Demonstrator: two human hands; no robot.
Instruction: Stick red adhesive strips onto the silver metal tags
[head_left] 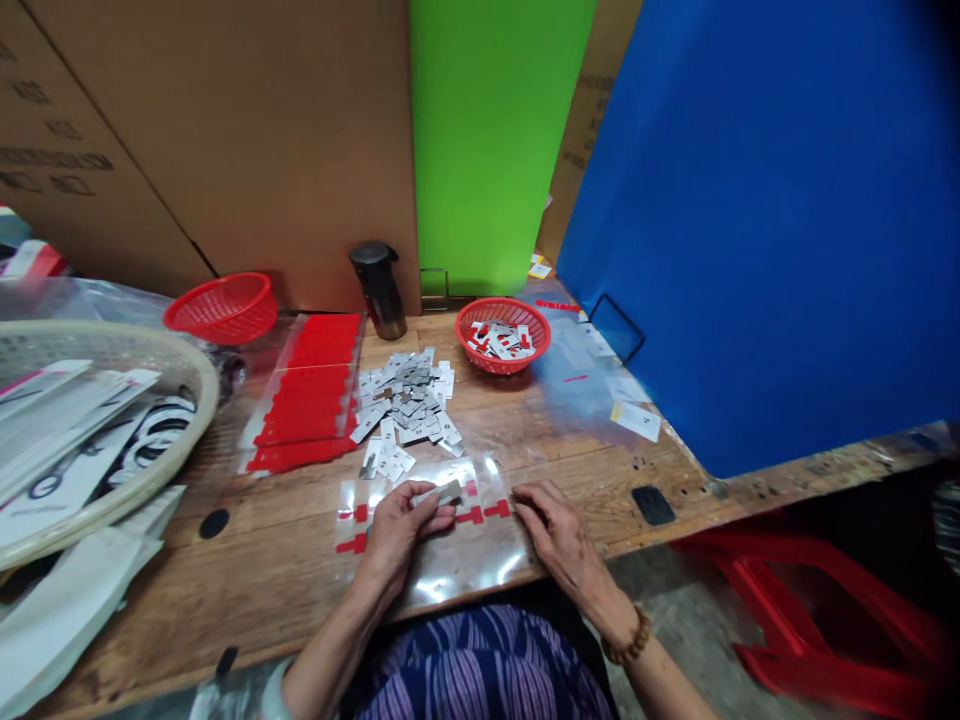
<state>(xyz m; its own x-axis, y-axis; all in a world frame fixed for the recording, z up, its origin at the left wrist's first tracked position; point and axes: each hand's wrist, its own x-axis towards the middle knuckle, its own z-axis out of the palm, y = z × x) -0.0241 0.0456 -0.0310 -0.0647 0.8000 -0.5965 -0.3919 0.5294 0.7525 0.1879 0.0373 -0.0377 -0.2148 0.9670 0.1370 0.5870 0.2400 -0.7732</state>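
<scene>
My left hand [401,520] pinches a small flat metal plate [449,492] between thumb and fingers, above a clear plastic sheet [450,575]. Red T-shaped stickers [470,516] sit on that sheet in a row, some hidden under my left hand. At the sheet's right side is my right hand [559,540], fingers bent and its fingertips close to a red sticker [496,509]; whether they grip anything is hidden. Just beyond the sheet lies a loose pile of similar metal plates [412,395].
A red basket [502,368] holds plates with red parts. Sheets of red stickers [307,400] lie left of the pile. Around them stand a black tumbler [381,290], an oval basket [202,440], another red basket [225,312] and a blue panel [765,220]. A red stool [817,610] is below right.
</scene>
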